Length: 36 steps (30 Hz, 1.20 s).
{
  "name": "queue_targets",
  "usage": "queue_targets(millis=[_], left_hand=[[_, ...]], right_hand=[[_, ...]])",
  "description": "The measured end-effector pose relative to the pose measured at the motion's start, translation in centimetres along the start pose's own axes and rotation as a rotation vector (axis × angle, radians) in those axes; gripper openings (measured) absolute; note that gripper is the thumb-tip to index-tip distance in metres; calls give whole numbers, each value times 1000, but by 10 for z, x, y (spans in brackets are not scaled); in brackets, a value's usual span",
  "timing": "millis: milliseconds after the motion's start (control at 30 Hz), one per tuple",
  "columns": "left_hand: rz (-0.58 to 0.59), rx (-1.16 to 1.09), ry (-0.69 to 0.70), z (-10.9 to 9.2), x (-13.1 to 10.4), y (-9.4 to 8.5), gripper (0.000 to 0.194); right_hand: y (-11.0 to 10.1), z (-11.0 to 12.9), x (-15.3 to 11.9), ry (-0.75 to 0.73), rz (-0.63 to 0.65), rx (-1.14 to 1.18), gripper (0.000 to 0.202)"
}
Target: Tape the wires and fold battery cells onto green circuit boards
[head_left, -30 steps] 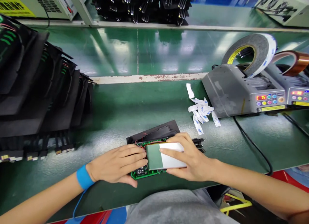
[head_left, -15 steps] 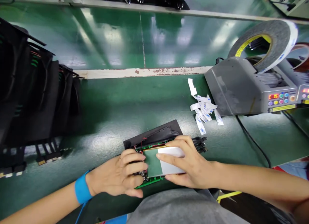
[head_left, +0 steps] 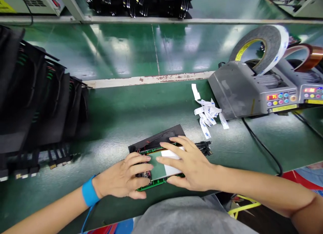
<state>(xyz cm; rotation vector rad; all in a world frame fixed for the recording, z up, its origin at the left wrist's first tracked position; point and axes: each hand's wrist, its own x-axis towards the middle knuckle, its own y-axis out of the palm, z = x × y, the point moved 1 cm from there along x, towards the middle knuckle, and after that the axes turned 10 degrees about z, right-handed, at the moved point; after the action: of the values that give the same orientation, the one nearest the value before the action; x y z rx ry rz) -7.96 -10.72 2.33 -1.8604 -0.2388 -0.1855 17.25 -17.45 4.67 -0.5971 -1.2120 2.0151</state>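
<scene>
A flat rectangular block (head_left: 156, 165), grey-green at one end and white at the other, possibly a battery pack, lies on a green circuit board (head_left: 153, 184). Behind the board a black panel (head_left: 157, 138) with thin red wires lies at a slant. My left hand (head_left: 131, 175) rests with fingers stretched over the board's left end, touching the block's edge. A blue band (head_left: 90, 192) with a cord circles that wrist. Spread fingers of my right hand (head_left: 188, 163) lie across the block's white part, hiding much of it. Black cable ends (head_left: 205, 148) stick out to the right.
Used white tape liners (head_left: 208, 112) lie heaped beside a grey tape dispenser (head_left: 237, 92) carrying a large roll (head_left: 274, 54). A second dispenser (head_left: 311, 89) stands further right. Stacked black panels with cables (head_left: 50, 106) fill the left. A white ledge (head_left: 148, 80) crosses behind.
My right hand has loosened from gripping the block's sides to lying over it with spread fingers. My left hand stays at the board's left end. The camera view has shifted.
</scene>
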Motion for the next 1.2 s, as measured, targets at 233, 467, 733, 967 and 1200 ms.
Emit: queue_targets(millis=[233,467,733,967,1200], left_hand=[[-22,-272,-563,-27,10,-8,39],[-18,-500,-828,-43,18,-10,61],[-248,-610,-921,-54,19,14,71],[-209,-608,-902,-54,14,14,75],[-285,-384,-959,-39,19,-8,59]], right_hand=[[2,-2,-5,-23,51,-79,58],[-3,-6,-3,-45,85,-64,59],[-17,-10,1,-88,105,-9,59],[-31,-9,58,-11,-42,250,30],[-27,-9,84,-161,-87,164,10]])
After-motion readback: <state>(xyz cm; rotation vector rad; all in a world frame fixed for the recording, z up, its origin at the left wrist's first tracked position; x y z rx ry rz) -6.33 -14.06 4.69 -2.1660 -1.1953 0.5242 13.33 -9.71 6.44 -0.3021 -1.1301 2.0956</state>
